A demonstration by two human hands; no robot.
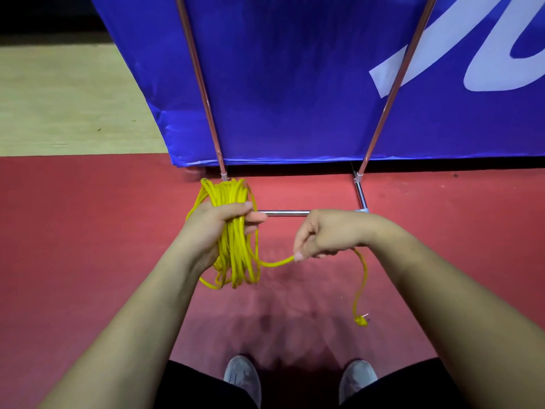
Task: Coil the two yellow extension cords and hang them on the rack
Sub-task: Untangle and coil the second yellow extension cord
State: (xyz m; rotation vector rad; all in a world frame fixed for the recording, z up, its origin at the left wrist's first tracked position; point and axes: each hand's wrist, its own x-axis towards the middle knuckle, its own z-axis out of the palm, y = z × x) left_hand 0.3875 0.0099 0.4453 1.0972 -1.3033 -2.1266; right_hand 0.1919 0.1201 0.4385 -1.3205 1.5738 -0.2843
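Left hand [211, 228] grips thin bright-yellow cord [236, 261] bundled in long loops.

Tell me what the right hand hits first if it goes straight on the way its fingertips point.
Probably the yellow cord coil gripped by the left hand; the right hand points at it, though depth is unclear.

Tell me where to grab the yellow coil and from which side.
Probably round its waist, where the left hand grips the yellow coil: there the strands run parallel and bunched. Come from the left, since the tail leaves on the right toward the right hand. The loops above and below fan out loose.
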